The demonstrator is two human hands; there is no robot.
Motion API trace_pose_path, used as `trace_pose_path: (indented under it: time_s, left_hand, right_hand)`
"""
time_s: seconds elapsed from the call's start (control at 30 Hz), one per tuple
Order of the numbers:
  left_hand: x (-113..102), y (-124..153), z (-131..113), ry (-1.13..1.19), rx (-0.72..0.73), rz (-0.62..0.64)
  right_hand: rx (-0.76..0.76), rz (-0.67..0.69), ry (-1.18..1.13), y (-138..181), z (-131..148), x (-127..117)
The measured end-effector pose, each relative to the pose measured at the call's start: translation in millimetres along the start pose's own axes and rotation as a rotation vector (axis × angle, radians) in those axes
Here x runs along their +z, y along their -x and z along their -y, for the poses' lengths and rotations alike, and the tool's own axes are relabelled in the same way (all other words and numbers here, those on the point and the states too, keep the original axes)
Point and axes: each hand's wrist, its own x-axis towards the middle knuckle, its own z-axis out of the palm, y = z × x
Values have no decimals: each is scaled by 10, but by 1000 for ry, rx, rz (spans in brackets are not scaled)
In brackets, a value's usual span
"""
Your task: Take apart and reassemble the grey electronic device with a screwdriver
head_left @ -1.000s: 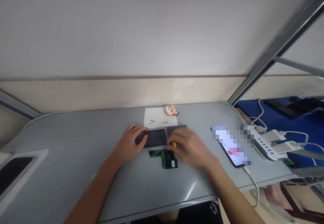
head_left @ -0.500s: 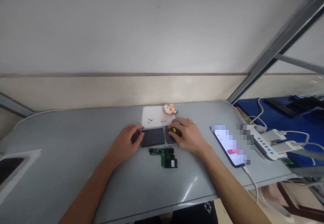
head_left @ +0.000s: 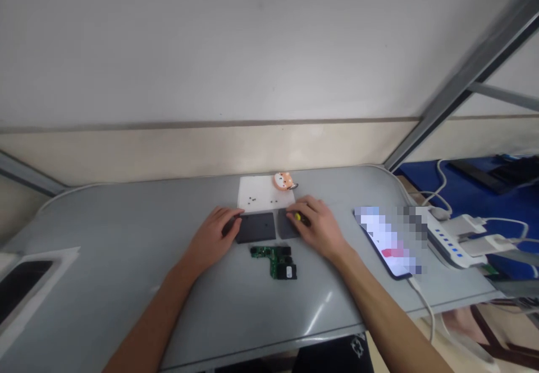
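My left hand rests on the grey table, its fingers curled against the left edge of a dark flat case half. My right hand lies over a second dark case half and is closed around a small tool with a yellow handle. A green circuit board lies just in front of the two dark pieces, untouched.
A white sheet behind the pieces carries several tiny black screws and an orange animal charm. A phone on a cable lies to the right, beside a power strip. A white tray sits at the far left.
My right hand moved from over the circuit board back to the right dark case half, carrying the yellow-handled tool. The left hand stayed at the left piece's edge.
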Motion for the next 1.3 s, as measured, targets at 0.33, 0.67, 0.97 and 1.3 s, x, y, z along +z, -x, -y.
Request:
trace_pose_path:
  time_s: [0.33, 0.67, 0.97, 1.3]
  left_hand:
    - [-26, 3, -11, -13, 30, -34]
    - [-26, -32, 6, -90, -57, -33]
    - [-69, -5, -3, -74, 13, -24]
    - [-81, -20, -47, -34, 33, 3]
  right_hand:
    - [-203, 372, 40, 278, 491, -193]
    - [-227, 418, 59, 388, 507, -195]
    - [-222, 409, 139, -306, 338, 131]
    - [-175, 356, 41, -197, 244, 197]
